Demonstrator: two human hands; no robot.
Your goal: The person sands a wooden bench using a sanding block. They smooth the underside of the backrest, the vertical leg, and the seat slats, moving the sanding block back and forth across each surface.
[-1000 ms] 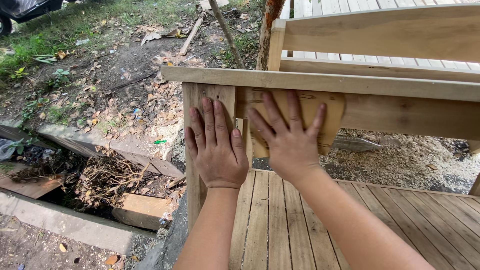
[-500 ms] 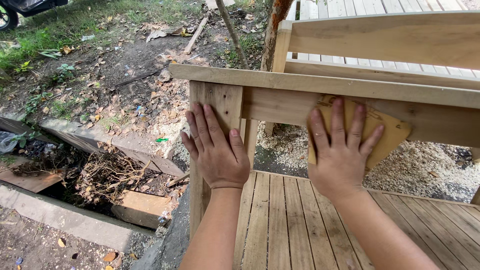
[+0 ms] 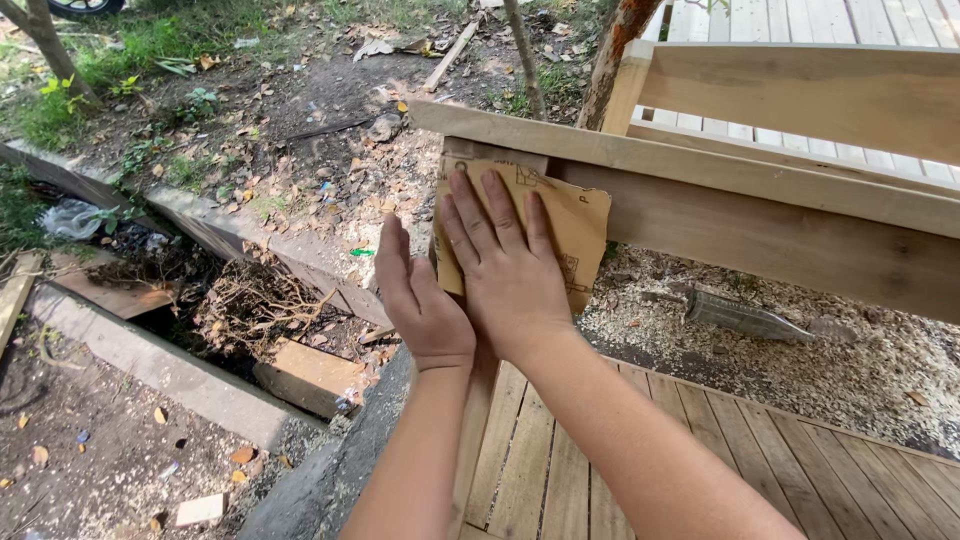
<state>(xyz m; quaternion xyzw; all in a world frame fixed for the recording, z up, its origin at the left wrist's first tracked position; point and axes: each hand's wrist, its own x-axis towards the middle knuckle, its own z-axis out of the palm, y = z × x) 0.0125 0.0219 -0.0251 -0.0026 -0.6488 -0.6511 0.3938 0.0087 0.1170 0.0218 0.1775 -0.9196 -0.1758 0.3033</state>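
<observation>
— The grip of the right hand (image 3: 515, 275)?
— Flat, fingers spread, pressing a sheet of sandpaper (image 3: 565, 230) against the wooden post (image 3: 470, 420) at the railing's corner, just under the top rail (image 3: 700, 165).
— And the left hand (image 3: 418, 300)?
— Open too, palm against the post's left edge, holding nothing, touching the right hand's thumb side.

A tan sheet of sandpaper (image 3: 560, 235) is lying flat against the face of an upright wooden post (image 3: 478, 390), just under the top rail (image 3: 700, 165). It is sitting slightly tilted, with its right edge overhanging onto the lower rail (image 3: 790, 245). Dark line markings are showing on its backing. The post and rails are pale, unfinished timber.
</observation>
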